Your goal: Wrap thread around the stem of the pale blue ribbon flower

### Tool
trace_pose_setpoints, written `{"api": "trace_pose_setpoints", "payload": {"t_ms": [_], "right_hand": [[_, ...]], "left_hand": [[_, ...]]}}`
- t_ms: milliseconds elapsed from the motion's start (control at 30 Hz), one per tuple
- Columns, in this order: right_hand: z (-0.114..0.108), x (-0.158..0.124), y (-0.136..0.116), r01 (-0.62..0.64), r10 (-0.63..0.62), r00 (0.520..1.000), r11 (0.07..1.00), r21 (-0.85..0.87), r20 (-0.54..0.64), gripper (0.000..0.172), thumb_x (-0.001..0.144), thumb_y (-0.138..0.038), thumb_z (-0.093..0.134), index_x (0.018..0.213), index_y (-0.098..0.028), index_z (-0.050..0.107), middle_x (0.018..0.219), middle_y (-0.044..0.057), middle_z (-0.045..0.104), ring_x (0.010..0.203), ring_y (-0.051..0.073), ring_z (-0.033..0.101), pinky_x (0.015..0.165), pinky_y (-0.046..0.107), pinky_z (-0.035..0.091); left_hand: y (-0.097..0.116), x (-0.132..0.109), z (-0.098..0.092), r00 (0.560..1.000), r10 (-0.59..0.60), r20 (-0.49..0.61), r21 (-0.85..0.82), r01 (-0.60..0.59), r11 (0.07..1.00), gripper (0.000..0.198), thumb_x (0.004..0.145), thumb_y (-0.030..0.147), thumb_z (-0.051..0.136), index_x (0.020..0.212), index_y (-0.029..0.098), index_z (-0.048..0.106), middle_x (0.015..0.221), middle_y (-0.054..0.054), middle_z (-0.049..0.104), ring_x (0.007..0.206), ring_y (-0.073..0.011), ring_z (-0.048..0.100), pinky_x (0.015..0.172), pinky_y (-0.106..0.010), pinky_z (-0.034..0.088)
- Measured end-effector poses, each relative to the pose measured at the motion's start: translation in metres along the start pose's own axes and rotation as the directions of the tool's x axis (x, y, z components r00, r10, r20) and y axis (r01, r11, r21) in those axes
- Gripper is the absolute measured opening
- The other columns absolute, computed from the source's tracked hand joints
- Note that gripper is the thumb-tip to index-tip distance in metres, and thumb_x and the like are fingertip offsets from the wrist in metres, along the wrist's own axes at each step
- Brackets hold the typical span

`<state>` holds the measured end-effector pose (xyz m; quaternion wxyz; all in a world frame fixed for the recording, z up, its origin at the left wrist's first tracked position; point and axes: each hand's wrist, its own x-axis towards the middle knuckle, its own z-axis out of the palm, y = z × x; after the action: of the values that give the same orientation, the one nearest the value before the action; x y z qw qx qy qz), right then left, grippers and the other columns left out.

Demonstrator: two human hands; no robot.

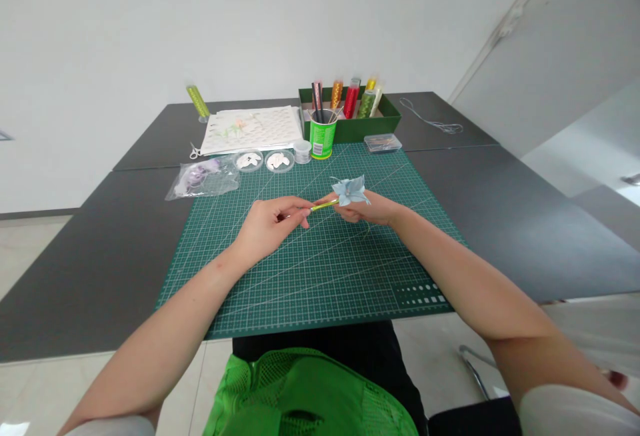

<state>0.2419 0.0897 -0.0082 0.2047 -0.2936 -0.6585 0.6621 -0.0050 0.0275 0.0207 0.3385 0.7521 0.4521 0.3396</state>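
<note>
A pale blue artificial flower [350,191] with pointed petals hangs above the cutting mat [300,269]. Its yellow-green, thread-wrapped stem [325,205] runs leftward into my left hand [273,223], whose thumb and fingers pinch it. Just behind the blossom is my right hand [377,208], fingers curled inward. The petals cover part of those fingers, so what they grip cannot be made out. A fine thread seems to hang below my right hand.
Behind the mat stand a green can [323,139] of tools and a green box [350,131] with several thread spools. White sheets [255,128], round dishes [279,161], a plastic bag [203,179] and a clear case [383,143] lie around. A grey cord [435,123] is at back right.
</note>
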Motion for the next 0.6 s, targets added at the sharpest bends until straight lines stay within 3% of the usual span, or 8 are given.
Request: {"api": "trace_pose_setpoints", "payload": {"t_ms": [100, 167, 300, 367, 433, 500, 533, 600], "right_hand": [[-0.006, 0.005, 0.003, 0.008, 0.013, 0.983, 0.993, 0.117, -0.185, 0.037, 0.092, -0.055, 0.058, 0.084, -0.019, 0.057, 0.051, -0.012, 0.025, 0.044, 0.007, 0.014, 0.042, 0.021, 0.016], [-0.012, 0.008, 0.003, -0.013, 0.025, 0.924, 0.999, 0.033, -0.381, 0.044, 0.094, -0.06, 0.05, 0.073, -0.022, 0.046, 0.05, -0.011, 0.025, 0.043, 0.008, 0.015, 0.041, 0.022, 0.016], [-0.029, 0.007, 0.003, -0.242, -0.112, 0.687, 0.896, -0.372, -0.718, 0.042, 0.095, -0.052, 0.047, 0.067, -0.022, 0.042, 0.055, -0.004, 0.041, 0.051, 0.012, 0.037, 0.053, 0.025, 0.032], [-0.034, 0.004, 0.002, -0.353, -0.24, 0.576, 0.789, -0.502, -0.782, 0.032, 0.095, -0.045, 0.05, 0.075, -0.021, 0.052, 0.065, 0.002, 0.055, 0.067, 0.018, 0.051, 0.069, 0.031, 0.04], [-0.034, 0.001, 0.002, -0.443, -0.417, 0.491, 0.636, -0.632, -0.765, 0.023, 0.095, -0.039, 0.049, 0.092, -0.019, 0.061, 0.088, 0.009, 0.067, 0.088, 0.026, 0.059, 0.089, 0.043, 0.041], [-0.028, 0.001, 0.002, -0.427, -0.559, 0.499, 0.506, -0.749, -0.662, 0.027, 0.097, -0.033, 0.045, 0.108, -0.018, 0.064, 0.112, 0.015, 0.068, 0.109, 0.031, 0.058, 0.103, 0.052, 0.034], [-0.023, 0.002, 0.001, -0.341, -0.578, 0.545, 0.509, -0.791, -0.607, 0.03, 0.098, -0.032, 0.043, 0.112, -0.017, 0.065, 0.12, 0.016, 0.067, 0.115, 0.032, 0.057, 0.106, 0.053, 0.032], [-0.007, 0.005, 0.001, -0.075, -0.535, 0.684, 0.624, -0.778, -0.495, 0.035, 0.099, -0.034, 0.04, 0.117, -0.018, 0.066, 0.124, 0.014, 0.067, 0.12, 0.029, 0.057, 0.108, 0.05, 0.037]], "left_hand": [[0.001, 0.001, 0.001, 1.0, -0.017, -0.013, -0.042, 0.016, 0.999, 0.026, 0.091, 0.033, 0.059, 0.104, 0.019, 0.077, 0.071, -0.001, 0.075, 0.047, -0.0087, 0.047, 0.047, -0.02, 0.033], [0.002, 0.002, 0.0, 1.0, -0.021, -0.022, -0.067, 0.02, 0.998, 0.026, 0.09, 0.034, 0.059, 0.102, 0.018, 0.077, 0.071, -0.002, 0.075, 0.048, -0.0087, 0.047, 0.047, -0.02, 0.033], [0.003, 0.004, -0.001, 0.999, -0.04, -0.035, -0.115, 0.036, 0.993, 0.027, 0.088, 0.036, 0.06, 0.099, 0.017, 0.077, 0.07, -0.002, 0.075, 0.044, -0.0076, 0.042, 0.044, -0.02, 0.029], [0.003, 0.004, -0.001, 0.998, -0.048, -0.034, -0.128, 0.043, 0.991, 0.027, 0.088, 0.036, 0.061, 0.099, 0.017, 0.077, 0.069, -0.002, 0.074, 0.044, -0.0072, 0.04, 0.043, -0.02, 0.028], [0.003, 0.004, 0.0, 0.998, -0.049, -0.036, -0.129, 0.044, 0.991, 0.027, 0.088, 0.035, 0.061, 0.099, 0.017, 0.077, 0.069, -0.002, 0.074, 0.044, -0.0073, 0.041, 0.044, -0.02, 0.028], [0.003, 0.004, 0.0, 0.998, -0.049, -0.041, -0.125, 0.044, 0.991, 0.027, 0.088, 0.035, 0.061, 0.1, 0.017, 0.077, 0.069, -0.002, 0.074, 0.044, -0.0076, 0.042, 0.044, -0.02, 0.028], [0.002, 0.003, 0.001, 0.998, -0.049, -0.045, -0.122, 0.043, 0.992, 0.026, 0.089, 0.035, 0.061, 0.1, 0.017, 0.077, 0.069, -0.002, 0.074, 0.044, -0.0076, 0.042, 0.044, -0.02, 0.029], [0.001, 0.003, 0.001, 0.997, -0.048, -0.059, -0.118, 0.041, 0.992, 0.026, 0.089, 0.035, 0.062, 0.101, 0.017, 0.076, 0.069, -0.001, 0.074, 0.045, -0.0077, 0.043, 0.045, -0.02, 0.029]]}}
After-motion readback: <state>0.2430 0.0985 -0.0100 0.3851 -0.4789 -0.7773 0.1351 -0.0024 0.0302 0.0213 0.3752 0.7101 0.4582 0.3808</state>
